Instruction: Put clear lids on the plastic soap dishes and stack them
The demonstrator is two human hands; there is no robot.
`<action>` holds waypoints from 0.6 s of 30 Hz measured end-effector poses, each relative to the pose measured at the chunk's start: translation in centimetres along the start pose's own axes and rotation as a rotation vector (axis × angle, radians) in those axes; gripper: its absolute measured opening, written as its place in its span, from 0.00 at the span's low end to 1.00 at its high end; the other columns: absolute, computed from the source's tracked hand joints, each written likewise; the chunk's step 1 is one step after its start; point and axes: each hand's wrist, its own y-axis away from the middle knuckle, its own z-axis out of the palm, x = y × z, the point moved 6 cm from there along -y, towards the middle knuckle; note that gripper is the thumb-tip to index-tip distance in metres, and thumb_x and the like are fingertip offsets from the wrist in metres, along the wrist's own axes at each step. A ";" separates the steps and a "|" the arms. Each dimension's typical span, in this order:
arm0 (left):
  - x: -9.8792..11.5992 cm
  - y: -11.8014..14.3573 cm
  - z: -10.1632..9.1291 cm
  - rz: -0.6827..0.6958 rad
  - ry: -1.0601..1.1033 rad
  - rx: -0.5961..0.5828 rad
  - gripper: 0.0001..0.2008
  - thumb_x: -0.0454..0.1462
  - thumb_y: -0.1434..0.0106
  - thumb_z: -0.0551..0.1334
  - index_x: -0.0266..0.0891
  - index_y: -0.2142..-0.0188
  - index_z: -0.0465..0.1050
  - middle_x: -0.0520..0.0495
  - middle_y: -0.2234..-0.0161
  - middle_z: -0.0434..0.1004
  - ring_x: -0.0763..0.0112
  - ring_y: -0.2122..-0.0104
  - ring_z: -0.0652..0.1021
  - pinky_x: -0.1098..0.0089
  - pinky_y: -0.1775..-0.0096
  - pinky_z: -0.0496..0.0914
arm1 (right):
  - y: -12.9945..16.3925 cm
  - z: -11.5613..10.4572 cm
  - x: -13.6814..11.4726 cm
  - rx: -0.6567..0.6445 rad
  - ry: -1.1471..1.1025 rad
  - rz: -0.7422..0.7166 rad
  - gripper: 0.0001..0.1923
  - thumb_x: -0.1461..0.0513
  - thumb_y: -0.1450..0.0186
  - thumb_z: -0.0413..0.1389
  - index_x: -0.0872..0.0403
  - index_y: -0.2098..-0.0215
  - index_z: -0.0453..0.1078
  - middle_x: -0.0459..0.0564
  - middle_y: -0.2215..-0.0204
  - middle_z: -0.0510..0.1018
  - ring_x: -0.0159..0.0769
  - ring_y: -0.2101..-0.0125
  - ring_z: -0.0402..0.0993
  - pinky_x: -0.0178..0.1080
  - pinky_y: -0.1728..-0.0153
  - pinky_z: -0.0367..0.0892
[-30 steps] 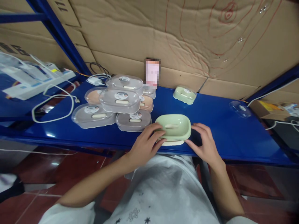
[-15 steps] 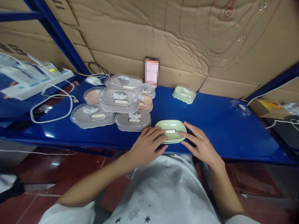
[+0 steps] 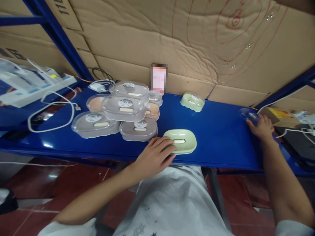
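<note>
A light green soap dish (image 3: 189, 146) with a white oblong piece in its middle lies near the front edge of the blue table. My left hand (image 3: 156, 155) holds its left end, fingers over the rim and thumb at the near side. Far to the right, my right hand (image 3: 262, 127) grips the right end of a clear lid (image 3: 247, 114) that carries a round label. Its thumb is at the lid's near side; the fingertips are partly hidden.
Several lidded grey and orange soap dishes (image 3: 124, 108) are stacked on the left. A lidded green soap dish (image 3: 192, 101) stands at the back, near a phone (image 3: 158, 78). White cables (image 3: 51, 127) and a power strip (image 3: 39, 90) lie left; an open carton (image 3: 283, 118) stands right.
My right hand has left the green soap dish and moved right to the clear lid. My left hand has stayed at the dish. The view has shifted slightly.
</note>
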 end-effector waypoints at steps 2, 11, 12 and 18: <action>0.0 0.0 0.1 0.001 0.007 -0.005 0.08 0.36 0.23 0.61 0.40 0.47 0.73 0.41 0.46 0.81 0.55 0.42 0.79 0.54 0.44 0.74 | -0.2 0.6 0.9 -0.023 -0.001 -0.002 0.36 0.44 0.28 0.58 0.66 0.38 0.70 0.85 0.43 0.72 0.63 0.41 0.68 0.59 0.51 0.62; -0.4 0.4 0.3 -0.014 0.026 0.015 0.09 0.34 0.25 0.63 0.39 0.47 0.72 0.36 0.39 0.73 0.53 0.42 0.79 0.52 0.41 0.78 | 11.1 1.1 -7.8 -0.084 -0.018 -0.387 0.27 0.38 0.28 0.53 0.50 0.52 0.74 0.59 0.54 0.79 0.51 0.58 0.77 0.52 0.54 0.72; -0.4 0.5 0.4 -0.010 0.027 0.017 0.09 0.34 0.26 0.63 0.39 0.47 0.72 0.36 0.39 0.73 0.53 0.42 0.78 0.52 0.41 0.78 | 11.8 0.5 -9.0 -0.047 -0.005 -0.395 0.29 0.38 0.27 0.51 0.51 0.50 0.74 0.59 0.53 0.79 0.53 0.57 0.78 0.54 0.54 0.72; -0.3 0.4 0.2 0.001 0.028 0.031 0.09 0.34 0.26 0.63 0.39 0.47 0.72 0.36 0.41 0.74 0.52 0.42 0.79 0.50 0.41 0.79 | 9.4 -0.6 -14.4 -0.018 -0.040 -0.564 0.33 0.43 0.23 0.47 0.53 0.29 0.64 0.67 0.30 0.68 0.63 0.32 0.66 0.62 0.37 0.67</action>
